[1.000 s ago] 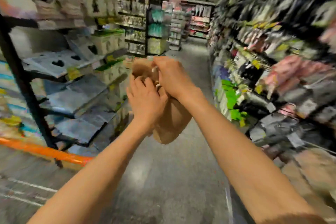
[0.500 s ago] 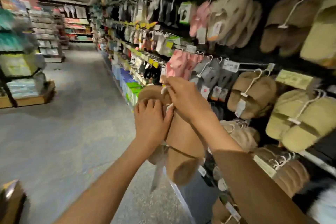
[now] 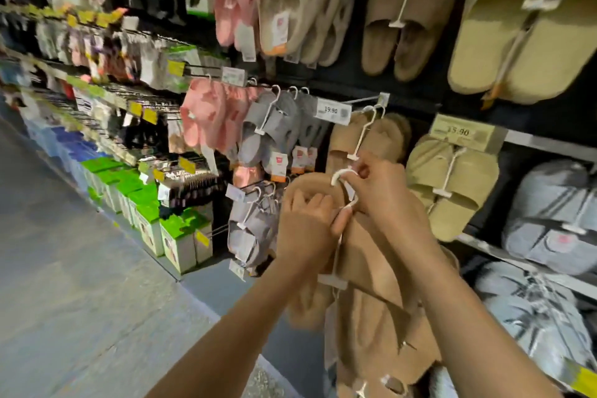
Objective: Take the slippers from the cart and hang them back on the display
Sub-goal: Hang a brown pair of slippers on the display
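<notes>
I hold a pair of tan fuzzy slippers [image 3: 374, 268] up in front of the slipper display. My left hand [image 3: 305, 229] grips the heel end of the pair. My right hand [image 3: 384, 200] pinches the white plastic hanger hook [image 3: 344, 175] at the top of the pair. Just above hangs a matching tan pair [image 3: 371, 139] on a metal peg [image 3: 365, 99] that carries a 19.90 price tag [image 3: 332, 110]. The cart is out of view.
The dark display wall holds grey slippers [image 3: 274, 126], pink slippers [image 3: 206, 113], olive slippers [image 3: 449, 184] and light blue slippers [image 3: 555, 216] on pegs and shelves. Green boxes [image 3: 174, 236] line the bottom shelf at left. The grey aisle floor [image 3: 80, 284] lies to the left.
My view has swung right from the aisle onto the slipper wall. Both hands have carried the tan pair up close under the peg with the matching pair.
</notes>
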Tool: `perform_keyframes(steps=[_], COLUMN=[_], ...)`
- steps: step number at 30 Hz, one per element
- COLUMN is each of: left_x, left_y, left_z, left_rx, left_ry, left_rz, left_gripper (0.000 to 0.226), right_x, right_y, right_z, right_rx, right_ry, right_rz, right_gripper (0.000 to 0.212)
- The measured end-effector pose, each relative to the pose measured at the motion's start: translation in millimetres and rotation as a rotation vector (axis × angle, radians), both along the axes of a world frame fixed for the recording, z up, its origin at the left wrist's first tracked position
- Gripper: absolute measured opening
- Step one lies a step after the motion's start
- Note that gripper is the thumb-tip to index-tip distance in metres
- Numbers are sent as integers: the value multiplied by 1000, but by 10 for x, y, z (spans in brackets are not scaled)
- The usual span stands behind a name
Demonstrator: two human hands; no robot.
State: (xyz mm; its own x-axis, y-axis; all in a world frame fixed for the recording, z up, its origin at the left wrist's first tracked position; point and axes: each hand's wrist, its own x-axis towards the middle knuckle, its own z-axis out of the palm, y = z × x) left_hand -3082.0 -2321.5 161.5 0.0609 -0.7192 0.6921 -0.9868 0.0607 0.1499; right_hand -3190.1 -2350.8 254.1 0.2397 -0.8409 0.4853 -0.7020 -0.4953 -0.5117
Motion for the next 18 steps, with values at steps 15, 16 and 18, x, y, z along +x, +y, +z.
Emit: perform_keyframes(steps=[15, 16, 18], left_x=[-13, -22, -47], left_y=[-2276, -2382, -2581], left_z=[165, 172, 222], left_rx=[275, 298, 333], left_ry=[66, 84, 149], left_rz=[-296, -317, -357], left_gripper=[73, 73, 59], right_x=[-51, -69, -91], right_y=[-2094, -2174, -2321], right_z=[-156, -138, -90], right_rx=[195, 202, 204], right_ry=[-333, -341, -345], right_rz=[-163, -173, -188], right_gripper=[14, 17, 28])
